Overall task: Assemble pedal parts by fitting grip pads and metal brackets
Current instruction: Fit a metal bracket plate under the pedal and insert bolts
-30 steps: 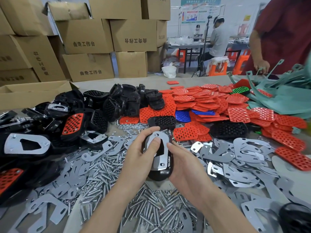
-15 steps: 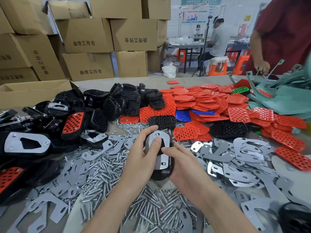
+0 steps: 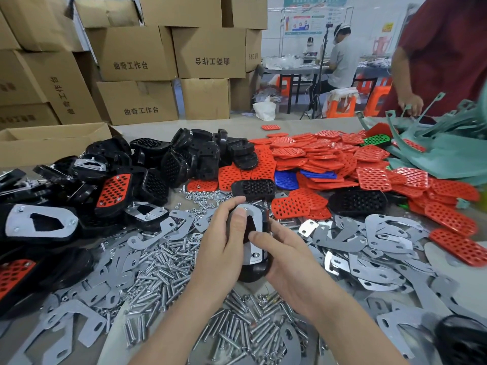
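A black pedal body [image 3: 253, 271] with a silver metal bracket [image 3: 255, 222] on its upper face is held above the table's middle. My left hand [image 3: 224, 241] grips its left side, thumb pressed on the bracket's top edge. My right hand [image 3: 284, 262] cups the right side from below, thumb lying across the bracket's opening. Red grip pads [image 3: 329, 159] are heaped beyond, with loose grey brackets [image 3: 382, 233] to the right.
Screws [image 3: 168, 267] and nuts litter the table under my arms. Black pedal bodies [image 3: 184, 159] and finished pedals [image 3: 39, 225] pile at the left. Cardboard boxes [image 3: 137, 54] stack behind. A person in red [image 3: 442, 56] stands at the far right by green sheets [image 3: 448, 154].
My right thumb has slid up and left across the bracket. The left thumb shifted slightly on the bracket's top. The pedal stays in the same place.
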{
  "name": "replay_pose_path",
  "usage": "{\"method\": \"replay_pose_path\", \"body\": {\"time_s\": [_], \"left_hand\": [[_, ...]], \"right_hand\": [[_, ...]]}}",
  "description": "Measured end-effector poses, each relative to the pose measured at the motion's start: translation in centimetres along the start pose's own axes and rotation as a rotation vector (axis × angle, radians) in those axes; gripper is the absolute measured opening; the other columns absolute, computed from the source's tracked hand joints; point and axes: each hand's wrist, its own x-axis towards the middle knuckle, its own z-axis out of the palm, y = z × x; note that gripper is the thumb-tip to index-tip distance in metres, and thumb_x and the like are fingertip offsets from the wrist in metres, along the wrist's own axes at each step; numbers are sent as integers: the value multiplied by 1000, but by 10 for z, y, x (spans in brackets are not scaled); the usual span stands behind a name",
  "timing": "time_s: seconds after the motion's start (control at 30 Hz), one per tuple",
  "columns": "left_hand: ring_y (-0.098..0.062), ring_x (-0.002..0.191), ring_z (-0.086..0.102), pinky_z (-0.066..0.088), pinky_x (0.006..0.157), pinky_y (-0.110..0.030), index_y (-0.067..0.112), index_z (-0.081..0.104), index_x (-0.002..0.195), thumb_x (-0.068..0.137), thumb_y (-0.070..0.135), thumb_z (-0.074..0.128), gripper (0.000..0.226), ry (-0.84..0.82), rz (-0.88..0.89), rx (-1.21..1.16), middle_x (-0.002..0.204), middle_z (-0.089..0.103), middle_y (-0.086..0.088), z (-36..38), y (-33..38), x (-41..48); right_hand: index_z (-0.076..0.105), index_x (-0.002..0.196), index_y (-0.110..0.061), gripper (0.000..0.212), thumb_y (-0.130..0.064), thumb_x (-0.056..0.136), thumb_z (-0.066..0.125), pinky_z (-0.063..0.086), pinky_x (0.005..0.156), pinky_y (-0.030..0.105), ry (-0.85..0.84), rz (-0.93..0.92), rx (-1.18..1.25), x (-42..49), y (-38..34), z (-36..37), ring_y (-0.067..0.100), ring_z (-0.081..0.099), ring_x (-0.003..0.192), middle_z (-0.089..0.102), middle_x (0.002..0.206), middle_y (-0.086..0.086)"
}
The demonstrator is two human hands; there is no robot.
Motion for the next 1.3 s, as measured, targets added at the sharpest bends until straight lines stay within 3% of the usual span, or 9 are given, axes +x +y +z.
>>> {"method": "replay_pose_path", "body": {"time_s": [0.27, 0.33, 0.47, 0.6, 0.67, 1.0, 1.1, 1.17, 1.3], "left_hand": [[7, 111, 60, 48, 96, -26, 49, 52, 129, 99, 62, 28, 41, -14, -29, -60, 117, 65, 25, -3, 5, 0], [8, 104, 61, 48, 87, -23, 47, 53, 124, 100, 61, 29, 37, 28, -19, -32, 111, 65, 27, -11, 4, 4], [6, 62, 55, 42, 54, -13, 40, 55, 99, 102, 47, 40, 17, -38, 58, 366, 75, 63, 15, -28, -5, 10], [6, 93, 48, 43, 87, -22, 36, 58, 110, 103, 43, 39, 21, -248, 145, 789, 102, 56, 26, -26, -13, 10], [0, 100, 43, 39, 96, -26, 36, 57, 120, 103, 44, 35, 29, -298, 170, 869, 111, 52, 23, -22, -16, 11], [-10, 112, 44, 39, 100, -30, 32, 58, 131, 107, 38, 37, 32, -395, 184, 983, 124, 53, 9, 3, -16, 36], [-9, 112, 51, 42, 97, -26, 26, 60, 128, 107, 28, 39, 30, -314, 167, 879, 127, 59, 6, 2, -18, 57], [-17, 123, 50, 43, 104, -37, 24, 56, 136, 108, 23, 38, 34, -285, 101, 888, 135, 55, 0, -3, -23, 76], [-25, 143, 32, 29, 118, -42, 23, 38, 153, 108, 22, 37, 45, -504, 37, 1114, 152, 41, -4, -4, -32, 100]], "right_hand": [[67, 125, -4, 29, 4, 98, 59, 62, 87, 44, 1, -9, 0, 3, 2, -5, 31, 73, 101, 74, 117, 22], [67, 125, -3, 34, 0, 92, 65, 63, 81, 42, 68, -35, 37, 7, -3, -9, 32, 75, 99, 75, 117, 22], [63, 125, 1, 30, 3, 95, 59, 65, 72, 35, 296, -127, 188, 15, -20, -30, 24, 78, 91, 78, 108, 17], [65, 126, 0, 29, 3, 98, 55, 65, 73, 34, 395, -173, 289, 16, -29, -47, 23, 78, 93, 79, 109, 15], [66, 125, -1, 29, 2, 99, 53, 64, 70, 33, 396, -174, 318, 15, -30, -49, 23, 78, 94, 79, 109, 15], [65, 128, -1, 30, -1, 101, 55, 65, 74, 33, 411, -145, 314, 13, -29, -47, 24, 77, 97, 77, 115, 17], [65, 131, -2, 31, -1, 101, 55, 65, 77, 34, 410, -132, 314, 13, -30, -48, 25, 77, 100, 77, 116, 17], [64, 131, -2, 32, -1, 100, 55, 65, 79, 35, 407, -125, 312, 14, -30, -48, 25, 77, 102, 77, 117, 16], [66, 129, -3, 32, -2, 99, 57, 65, 80, 37, 394, -119, 276, 14, -28, -48, 25, 77, 100, 77, 116, 16]]}}
